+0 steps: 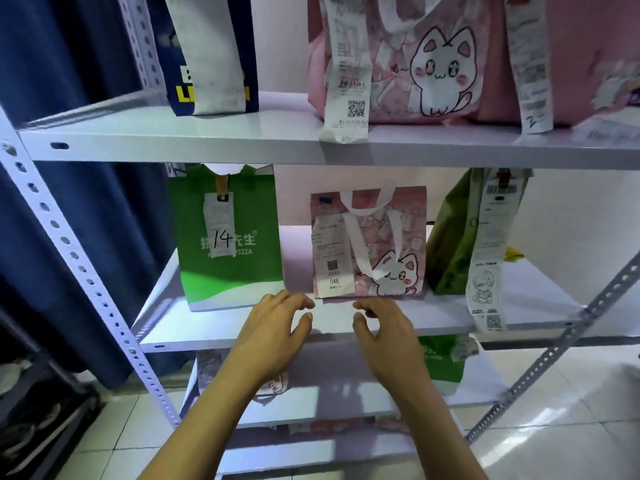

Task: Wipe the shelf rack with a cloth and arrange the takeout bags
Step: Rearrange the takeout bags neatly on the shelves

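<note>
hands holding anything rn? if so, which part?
Nothing held. Left hand and right hand hover with loosely curled fingers just in front of the small pink cat bag, not gripping it.

3 bags (369, 242) mid shelf (433, 318), 3 above, approx 2 below; 2 hands (332, 327).

Shelf rack (173, 143) — takeout bags (369, 242) upright

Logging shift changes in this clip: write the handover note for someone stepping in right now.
Left hand and right hand: both empty, fingers loosely curled, just in front of the small pink cat bag.
That bag stands upright on the middle shelf, between the green pizza bag and an olive bag.
No cloth in view; whether wiping is done cannot be told.
Left: finish arranging the bags.
</note>
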A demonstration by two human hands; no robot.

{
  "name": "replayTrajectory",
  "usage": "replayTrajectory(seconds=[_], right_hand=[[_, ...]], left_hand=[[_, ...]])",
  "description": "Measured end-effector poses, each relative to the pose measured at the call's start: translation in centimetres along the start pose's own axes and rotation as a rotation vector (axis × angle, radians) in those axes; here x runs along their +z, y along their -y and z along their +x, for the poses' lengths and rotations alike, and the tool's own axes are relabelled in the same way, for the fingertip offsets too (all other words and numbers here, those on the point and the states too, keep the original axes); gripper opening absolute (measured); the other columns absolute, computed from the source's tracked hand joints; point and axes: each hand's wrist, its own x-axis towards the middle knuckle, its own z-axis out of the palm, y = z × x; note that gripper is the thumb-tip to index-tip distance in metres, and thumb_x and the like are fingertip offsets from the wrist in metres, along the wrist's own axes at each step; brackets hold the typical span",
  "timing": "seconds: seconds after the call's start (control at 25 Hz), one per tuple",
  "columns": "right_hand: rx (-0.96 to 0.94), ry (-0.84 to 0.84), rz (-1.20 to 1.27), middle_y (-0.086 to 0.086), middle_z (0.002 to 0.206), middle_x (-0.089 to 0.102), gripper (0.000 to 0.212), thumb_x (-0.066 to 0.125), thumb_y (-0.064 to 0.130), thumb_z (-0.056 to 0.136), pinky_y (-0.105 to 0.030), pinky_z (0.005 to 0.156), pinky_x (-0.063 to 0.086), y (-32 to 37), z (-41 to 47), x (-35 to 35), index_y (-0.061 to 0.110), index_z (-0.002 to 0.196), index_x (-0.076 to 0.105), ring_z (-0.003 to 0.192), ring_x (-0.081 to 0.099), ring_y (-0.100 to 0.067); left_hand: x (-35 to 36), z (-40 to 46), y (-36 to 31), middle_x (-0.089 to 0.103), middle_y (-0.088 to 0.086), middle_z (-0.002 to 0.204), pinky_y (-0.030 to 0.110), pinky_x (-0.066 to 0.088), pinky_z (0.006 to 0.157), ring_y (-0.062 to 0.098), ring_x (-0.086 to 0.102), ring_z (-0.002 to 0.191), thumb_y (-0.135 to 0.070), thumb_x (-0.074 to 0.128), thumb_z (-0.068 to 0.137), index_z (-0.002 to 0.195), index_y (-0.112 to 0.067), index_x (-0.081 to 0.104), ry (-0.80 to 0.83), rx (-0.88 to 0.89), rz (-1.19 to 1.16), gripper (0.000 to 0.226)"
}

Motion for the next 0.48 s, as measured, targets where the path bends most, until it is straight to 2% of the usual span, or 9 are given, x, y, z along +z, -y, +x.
replayTrajectory(seconds=[0.12,0.2,0.36,0.48], right_hand=[[-0.035,0.063,-0.008,0.009,0.121,0.063,0.020,0.059,0.028,0.099,-0.029,0.086,0.053,-0.5,0.4,0.4,0.028,0.118,0.066,0.095,0.058,-0.004],[-0.057,0.128,-0.016,0.006,0.122,0.063,0.021,0.058,0.029,0.100,-0.033,0.091,0.053,-1.0,0.3,1.0,0.027,0.119,0.066,0.100,0.060,-0.008],[-0.098,0.235,-0.001,0.004,0.119,0.063,0.022,0.056,0.031,0.099,-0.025,0.089,0.043,-2.4,-0.6,2.9,0.025,0.118,0.067,0.102,0.060,-0.011],[-0.094,0.329,-0.003,0.001,0.115,0.064,0.019,0.055,0.028,0.100,-0.026,0.088,0.043,-3.3,-1.9,5.5,0.022,0.113,0.068,0.101,0.059,-0.014]], left_hand=[[0.1,-1.3,0.4,0.062,-0.006,0.123,0.037,0.039,0.100,0.021,0.051,0.115,-0.030,0.048,0.101,0.123,-0.025,0.061,-0.015,-0.076,0.023,0.026],[0.4,-2.5,1.3,0.063,-0.003,0.121,0.039,0.040,0.100,0.023,0.051,0.114,-0.026,0.049,0.100,0.123,-0.024,0.062,-0.032,-0.153,0.026,0.026],[1.0,-6.1,3.9,0.067,0.002,0.116,0.043,0.045,0.096,0.026,0.055,0.109,-0.021,0.049,0.099,0.119,-0.022,0.065,-0.081,-0.317,0.044,0.025],[2.3,-9.8,6.0,0.068,0.001,0.116,0.042,0.048,0.092,0.024,0.057,0.107,-0.020,0.050,0.099,0.118,-0.022,0.066,-0.088,-0.431,0.039,0.025]])
